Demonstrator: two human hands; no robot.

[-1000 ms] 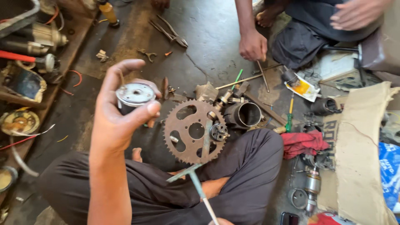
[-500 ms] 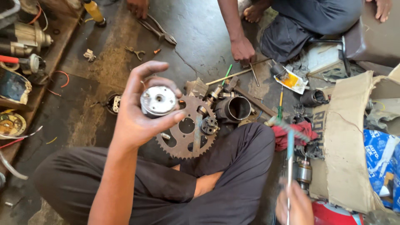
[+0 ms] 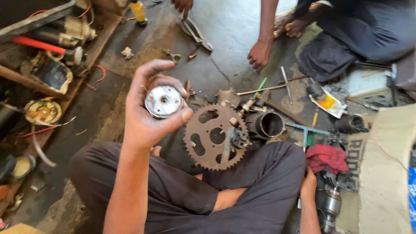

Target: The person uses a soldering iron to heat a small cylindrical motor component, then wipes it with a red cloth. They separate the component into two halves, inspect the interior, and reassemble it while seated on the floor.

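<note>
My left hand (image 3: 145,123) is raised in front of me and grips a round silver metal part (image 3: 164,101) by its rim, its flat face with a centre hole turned up. Just right of it, on the floor by my crossed legs, lies a rusty toothed sprocket (image 3: 212,138) with a dark metal sleeve (image 3: 269,125) beside it. My right hand (image 3: 308,184) is low at my right knee, touching the edge of a red cloth (image 3: 327,158), near a small motor armature (image 3: 331,204). Its fingers are hidden, so I cannot see if it holds anything.
Another person sits opposite with a hand (image 3: 260,54) pressed on the concrete floor. Pliers (image 3: 196,31), rods, screwdrivers and small parts lie scattered between us. A wooden shelf (image 3: 39,82) with motors and wires runs along the left. Cardboard (image 3: 385,173) lies at the right.
My right hand, which held a thin tool upright half a second ago, has dropped down beside the red cloth. My left hand keeps the silver part raised and has turned it slightly.
</note>
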